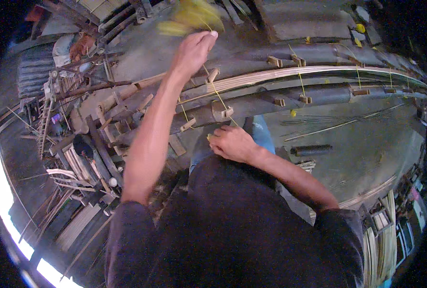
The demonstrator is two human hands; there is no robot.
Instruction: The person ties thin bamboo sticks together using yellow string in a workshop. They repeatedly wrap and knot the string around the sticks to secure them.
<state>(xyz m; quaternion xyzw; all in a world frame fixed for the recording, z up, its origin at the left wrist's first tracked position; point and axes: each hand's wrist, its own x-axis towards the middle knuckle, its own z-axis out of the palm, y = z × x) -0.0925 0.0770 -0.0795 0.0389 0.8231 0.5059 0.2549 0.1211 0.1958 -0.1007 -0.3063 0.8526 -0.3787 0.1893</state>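
My left hand [193, 54] is raised beyond the two long dark poles, its fingers pinched on yellow cord [217, 92]. A blurred yellow bundle [192, 18], likely more cord, swings just past the fingertips. The cord crosses a bundle of pale thin strips [256, 79] lying between the far pole [244, 61] and the near pole [266, 102]. It passes beside a small wooden peg [227, 113] and comes down to my right hand [232, 144]. That hand is closed close to my body, with a bit of yellow at its fingers; its grip is partly hidden.
More yellow ties [301, 82] and pegs [305, 99] line the poles to the right. Wooden frames and stacked sticks [74, 163] crowd the left. Thin rods [338, 126] and a dark tube [311, 150] lie on the floor at the right.
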